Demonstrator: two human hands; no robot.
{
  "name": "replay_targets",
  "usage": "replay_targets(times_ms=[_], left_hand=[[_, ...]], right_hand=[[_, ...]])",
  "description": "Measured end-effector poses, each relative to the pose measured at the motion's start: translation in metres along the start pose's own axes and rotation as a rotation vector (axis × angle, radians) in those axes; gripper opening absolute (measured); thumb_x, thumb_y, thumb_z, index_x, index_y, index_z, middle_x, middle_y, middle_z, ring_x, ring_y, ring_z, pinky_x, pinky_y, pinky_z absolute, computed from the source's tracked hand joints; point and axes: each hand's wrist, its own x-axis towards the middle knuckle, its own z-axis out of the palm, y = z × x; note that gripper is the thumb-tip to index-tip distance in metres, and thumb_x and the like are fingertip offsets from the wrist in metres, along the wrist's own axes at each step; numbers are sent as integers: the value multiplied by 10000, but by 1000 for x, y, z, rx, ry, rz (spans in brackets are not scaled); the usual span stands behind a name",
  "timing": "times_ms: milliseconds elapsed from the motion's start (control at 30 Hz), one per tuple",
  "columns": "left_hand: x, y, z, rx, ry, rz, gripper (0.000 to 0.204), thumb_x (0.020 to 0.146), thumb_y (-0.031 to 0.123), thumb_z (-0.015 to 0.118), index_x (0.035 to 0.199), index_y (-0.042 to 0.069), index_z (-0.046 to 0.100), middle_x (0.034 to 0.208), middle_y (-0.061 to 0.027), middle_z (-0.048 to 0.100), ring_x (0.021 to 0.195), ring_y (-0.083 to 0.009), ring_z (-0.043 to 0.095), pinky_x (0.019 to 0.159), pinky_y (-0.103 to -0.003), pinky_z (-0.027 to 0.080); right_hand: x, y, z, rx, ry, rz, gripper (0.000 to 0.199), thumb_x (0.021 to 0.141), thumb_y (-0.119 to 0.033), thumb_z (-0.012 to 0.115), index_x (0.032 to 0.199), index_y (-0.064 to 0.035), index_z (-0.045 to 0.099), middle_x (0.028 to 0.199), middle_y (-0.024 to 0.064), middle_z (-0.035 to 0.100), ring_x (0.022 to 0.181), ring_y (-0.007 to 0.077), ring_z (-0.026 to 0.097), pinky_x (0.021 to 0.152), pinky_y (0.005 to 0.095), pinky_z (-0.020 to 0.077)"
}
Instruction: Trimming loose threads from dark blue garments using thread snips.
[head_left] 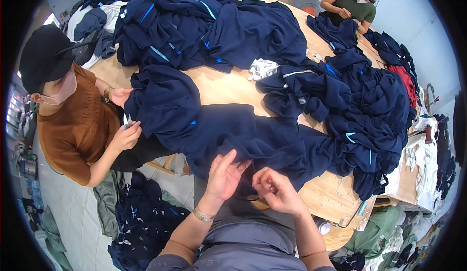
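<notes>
A navy garment (253, 130) lies spread over the table edge in front of me, its near part bunched into folds. My left hand (224, 176) is at those folds, palm turned up and fingers stretched out, the fingertips against the cloth. Close by on the right, my right hand (275, 190) is closed, with fingers curled and pinched together. Whatever it may hold is too small and dark to make out. Between my hands the cloth hangs down toward my lap.
On my left, a person in a brown shirt (73, 125) holds small snips (127, 121) at a navy garment (168, 100). Navy piles lie at the back (214, 27) and right (365, 100). Another person (357, 8) works far right. Dark garments (141, 217) lie low at left.
</notes>
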Motion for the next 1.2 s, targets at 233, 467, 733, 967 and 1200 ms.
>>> replay_targets(times_ms=[233,467,733,967,1200], left_hand=[[0,-6,0,49,25,8,83,910,100,542,976,81,590,963,-18,613,944,-140,587,856,-360,511],[-3,-9,4,42,79,37,87,921,116,527,961,68,588,962,-37,619,926,-161,606,875,-382,517],[-1,-11,1,88,80,81,171,945,152,486,1046,33,555,1007,-88,620,954,-207,611,862,-380,521],[-2,-13,1,149,24,108,178,956,164,466,1035,25,545,996,-110,631,900,-202,634,818,-347,536],[-5,-18,4,191,0,174,200,961,186,460,975,10,553,948,-116,644,845,-184,645,787,-319,541]], right_hand=[[0,-4,-14,580,172,-60,309,812,44,599,784,-85,320,968,113,512,712,121,566,594,234,476],[20,30,-6,-228,414,44,249,887,-207,579,826,-49,396,680,75,443,596,174,482,554,292,402],[19,31,-6,-938,423,-62,347,811,-371,640,720,-79,477,611,66,522,507,238,556,445,328,401],[22,22,-10,-1138,362,-120,349,795,-401,644,697,-105,486,579,33,479,479,194,539,434,307,393],[22,17,-14,-1162,302,-97,307,759,-362,676,726,-99,522,634,36,523,535,222,533,511,323,385]])
